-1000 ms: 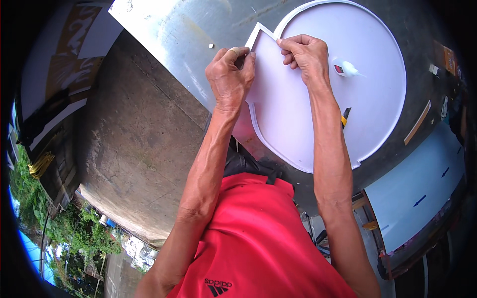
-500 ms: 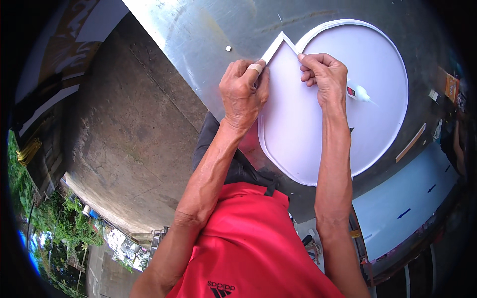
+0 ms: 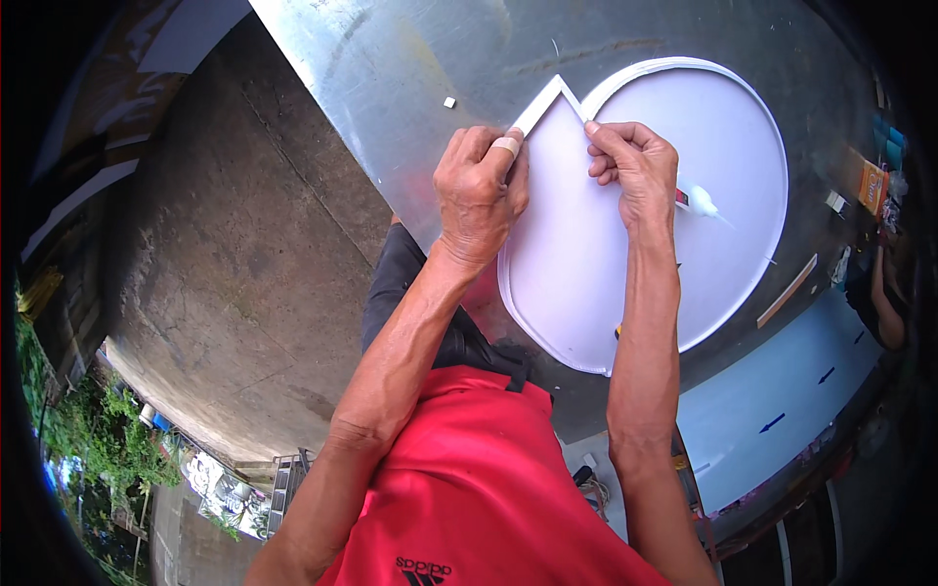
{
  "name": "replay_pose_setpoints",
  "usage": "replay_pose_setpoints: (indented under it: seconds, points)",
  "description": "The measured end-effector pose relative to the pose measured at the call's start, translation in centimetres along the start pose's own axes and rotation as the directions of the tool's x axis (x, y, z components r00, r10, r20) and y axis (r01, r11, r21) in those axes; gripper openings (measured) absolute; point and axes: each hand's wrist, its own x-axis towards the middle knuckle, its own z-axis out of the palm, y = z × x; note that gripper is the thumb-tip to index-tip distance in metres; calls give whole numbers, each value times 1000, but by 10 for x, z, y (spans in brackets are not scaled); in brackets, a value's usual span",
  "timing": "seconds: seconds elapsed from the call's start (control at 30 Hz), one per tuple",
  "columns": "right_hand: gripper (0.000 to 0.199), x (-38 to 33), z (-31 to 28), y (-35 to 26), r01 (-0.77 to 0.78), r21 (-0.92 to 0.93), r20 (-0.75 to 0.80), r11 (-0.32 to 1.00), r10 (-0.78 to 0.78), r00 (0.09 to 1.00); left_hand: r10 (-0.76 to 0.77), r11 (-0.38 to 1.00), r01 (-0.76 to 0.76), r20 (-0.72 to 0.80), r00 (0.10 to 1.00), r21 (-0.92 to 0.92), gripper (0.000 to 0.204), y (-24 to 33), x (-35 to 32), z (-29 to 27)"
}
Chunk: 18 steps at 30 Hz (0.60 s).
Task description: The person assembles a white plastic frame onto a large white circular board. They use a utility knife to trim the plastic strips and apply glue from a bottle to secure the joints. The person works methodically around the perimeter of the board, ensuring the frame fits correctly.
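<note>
A large white rounded panel (image 3: 557, 273) with a pointed corner and a notch at its far side lies on the metal table. A thin white strip (image 3: 547, 104) stands along its edge as a rim. My left hand (image 3: 479, 195), with a beige bandage on one finger, is closed on the rim left of the point. Thumb and forefinger of my right hand (image 3: 637, 174) pinch the rim near the notch. Beside my right wrist, a white nozzled bottle (image 3: 698, 200) lies on the panel. A small yellow-and-black object (image 3: 618, 333) is mostly hidden behind my right forearm.
The grey metal table (image 3: 440, 49) bears a tiny white block (image 3: 449, 103) and, at right, a narrow wooden strip (image 3: 788, 291). Beyond it are an orange package (image 3: 873, 188), a light blue sheet (image 3: 752, 430) with dark arrows, and another person's arm (image 3: 887, 311). Concrete floor (image 3: 225, 225) lies left.
The whole view has shifted slightly. Both hands keep the same hold on the rim. More of the other person's arm shows at the right edge, and the yellow-and-black object now peeks out.
</note>
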Motion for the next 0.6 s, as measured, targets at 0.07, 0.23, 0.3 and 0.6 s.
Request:
replay_pose_setpoints:
  seconds: [0.07,0.23,0.3,0.6]
  points:
    - [19,0,0,-1,-1,7,2,1000,1,1000,5,1000,-5,4,1000,2,15,1,1,-1]
    - [19,-2,-1,-1,10,30,18,999,-11,1000,-16,1000,16,60,998,1,18,0,3,-6]
    - [17,-6,0,6,119,-1,-46,993,-119,992,-16,1000,17,64,998,-9,18,0,3,-7]
    - [15,1,25,0,556,-566,22,609,-663,748,-123,991,133,230,965,-32,47,3,13,-11]
